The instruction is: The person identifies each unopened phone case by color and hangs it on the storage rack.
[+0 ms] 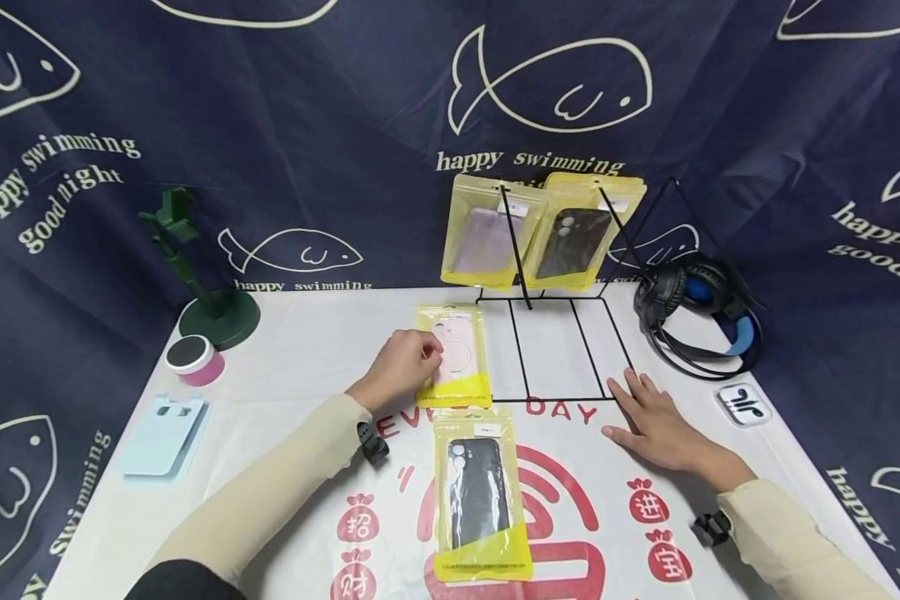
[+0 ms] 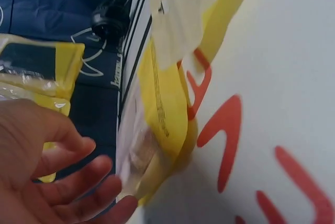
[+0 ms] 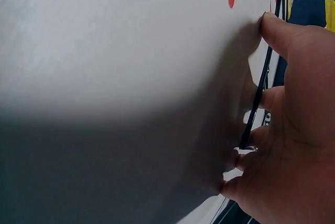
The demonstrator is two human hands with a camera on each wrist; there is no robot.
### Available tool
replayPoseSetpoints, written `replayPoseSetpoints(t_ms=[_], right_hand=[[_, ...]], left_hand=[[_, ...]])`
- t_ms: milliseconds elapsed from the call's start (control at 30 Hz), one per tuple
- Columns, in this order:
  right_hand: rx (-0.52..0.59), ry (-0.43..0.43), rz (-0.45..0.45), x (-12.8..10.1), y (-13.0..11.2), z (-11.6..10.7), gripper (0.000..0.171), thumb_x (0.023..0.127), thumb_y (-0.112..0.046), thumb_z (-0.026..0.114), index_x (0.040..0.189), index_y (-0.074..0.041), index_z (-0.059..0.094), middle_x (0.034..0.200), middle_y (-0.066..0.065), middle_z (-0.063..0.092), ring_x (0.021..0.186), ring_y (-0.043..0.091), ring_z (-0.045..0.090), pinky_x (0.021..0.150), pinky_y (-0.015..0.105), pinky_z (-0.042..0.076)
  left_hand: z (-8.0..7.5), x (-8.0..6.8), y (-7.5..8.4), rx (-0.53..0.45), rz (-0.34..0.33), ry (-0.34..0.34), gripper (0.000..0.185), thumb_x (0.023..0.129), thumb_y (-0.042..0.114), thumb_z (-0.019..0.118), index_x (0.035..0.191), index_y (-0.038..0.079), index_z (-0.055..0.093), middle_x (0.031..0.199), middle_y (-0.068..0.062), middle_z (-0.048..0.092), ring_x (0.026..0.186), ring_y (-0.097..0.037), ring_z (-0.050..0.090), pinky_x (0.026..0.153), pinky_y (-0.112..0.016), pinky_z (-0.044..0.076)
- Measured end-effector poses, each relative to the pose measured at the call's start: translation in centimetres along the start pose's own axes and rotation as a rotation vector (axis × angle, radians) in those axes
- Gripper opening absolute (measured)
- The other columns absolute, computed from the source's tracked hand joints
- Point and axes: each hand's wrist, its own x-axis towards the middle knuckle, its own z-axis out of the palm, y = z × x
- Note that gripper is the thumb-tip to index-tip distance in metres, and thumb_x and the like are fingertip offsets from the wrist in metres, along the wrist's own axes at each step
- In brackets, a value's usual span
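My left hand point(image 1: 405, 367) hovers at the left edge of a yellow-bordered pouch point(image 1: 461, 389) holding a pink phone case. In the left wrist view, the fingers point(image 2: 86, 182) are loosely bent beside that pouch, nothing between them and the thumb. My right hand point(image 1: 660, 425) rests with spread fingers on the white table point(image 1: 307, 350), fingertips by the front right corner of a black wire rack point(image 1: 562, 400). The right wrist view shows its fingers at the rack's wire point(image 3: 256, 103). Nearer me lies another pouch point(image 1: 480, 500) with a black phone case.
Two pouches, one with a purple case point(image 1: 486, 242) and one with a dark case point(image 1: 573, 242), hang on the rack. Headphones point(image 1: 697, 308) and a white square case point(image 1: 744, 405) are at right. At left are a green stand point(image 1: 221, 317), a pink jar point(image 1: 195, 361) and a light blue holder point(image 1: 163, 442).
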Motion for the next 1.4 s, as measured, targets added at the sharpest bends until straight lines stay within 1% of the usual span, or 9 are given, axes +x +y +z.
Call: replayPoseSetpoints(t_ms=[100,233,300,467,600,833,1167,1300,1400], right_hand=[[0.006,-0.006,0.008,0.0,0.1,0.1,0.086,0.095,-0.049,0.061,0.157,0.000,0.027,0.163,0.035,0.009,0.148,0.058,0.008,0.112,0.078,0.009],[0.016,-0.015,0.023,-0.1,0.2,0.1,0.087,0.095,-0.050,0.060,0.157,0.000,0.025,0.163,0.034,0.007,0.149,0.057,0.006,0.112,0.078,0.007],[0.015,-0.013,0.020,-0.1,0.2,0.2,0.087,0.095,-0.050,0.060,0.157,0.000,0.026,0.163,0.035,0.008,0.149,0.058,0.007,0.112,0.078,0.008],[0.007,-0.002,0.012,-0.1,0.1,0.0,0.086,0.095,-0.049,0.061,0.156,0.000,0.027,0.162,0.035,0.011,0.148,0.058,0.010,0.111,0.078,0.010],[-0.010,0.007,0.008,-0.1,0.2,0.0,0.085,0.095,-0.048,0.061,0.156,0.001,0.028,0.162,0.035,0.012,0.147,0.059,0.011,0.111,0.077,0.012],[-0.008,0.001,0.008,0.2,0.4,0.2,0.086,0.096,-0.050,0.059,0.157,0.000,0.026,0.163,0.035,0.009,0.148,0.058,0.009,0.112,0.077,0.009],[-0.016,-0.004,0.006,0.3,0.4,0.2,0.087,0.096,-0.051,0.058,0.157,0.000,0.025,0.163,0.035,0.009,0.148,0.058,0.008,0.112,0.078,0.009],[-0.012,0.000,0.006,0.1,0.2,0.1,0.086,0.096,-0.050,0.059,0.157,0.001,0.025,0.163,0.035,0.009,0.148,0.059,0.009,0.112,0.078,0.009],[-0.015,0.003,0.002,0.1,0.2,0.2,0.086,0.096,-0.049,0.059,0.157,0.001,0.026,0.162,0.035,0.009,0.147,0.059,0.010,0.112,0.077,0.009]], left_hand=[[0.4,1.1,-0.4,0.037,0.020,0.064,0.017,0.088,0.009,0.062,0.098,0.006,0.075,0.089,-0.005,0.071,0.083,-0.020,0.060,0.077,-0.032,0.050],[0.9,2.6,-1.0,0.094,0.031,0.089,0.033,0.088,0.014,0.064,0.116,-0.003,0.069,0.113,-0.016,0.073,0.115,-0.030,0.060,0.104,-0.042,0.046],[1.1,3.2,-1.2,0.100,-0.013,0.078,0.049,0.088,0.021,0.067,0.128,-0.006,0.061,0.124,-0.020,0.069,0.130,-0.035,0.052,0.114,-0.045,0.039],[1.9,4.3,-1.1,0.093,-0.190,-0.009,0.091,0.086,0.047,0.071,0.152,-0.002,0.032,0.143,-0.029,0.047,0.139,-0.043,0.038,0.118,-0.048,0.034],[2.4,4.8,-0.6,0.115,-0.241,-0.062,0.108,0.080,0.063,0.071,0.157,0.005,0.023,0.151,-0.031,0.035,0.145,-0.046,0.028,0.121,-0.055,0.024],[2.7,4.9,0.1,0.190,-0.251,-0.119,0.104,0.073,0.068,0.075,0.157,0.023,0.032,0.157,-0.031,0.022,0.149,-0.049,0.014,0.118,-0.067,0.013],[2.6,5.1,0.8,0.059,-0.238,-0.152,0.086,0.074,0.039,0.087,0.147,0.016,0.048,0.160,-0.021,0.032,0.155,-0.037,0.014,0.119,-0.070,0.009],[2.7,5.0,1.0,-0.055,-0.220,-0.120,0.079,0.072,0.022,0.089,0.141,0.013,0.053,0.156,-0.024,0.033,0.149,-0.039,0.025,0.122,-0.055,0.024],[2.7,5.1,0.9,-0.109,-0.219,-0.075,0.072,0.072,0.012,0.086,0.137,0.013,0.054,0.150,-0.024,0.032,0.135,-0.038,0.042,0.110,-0.043,0.043]])
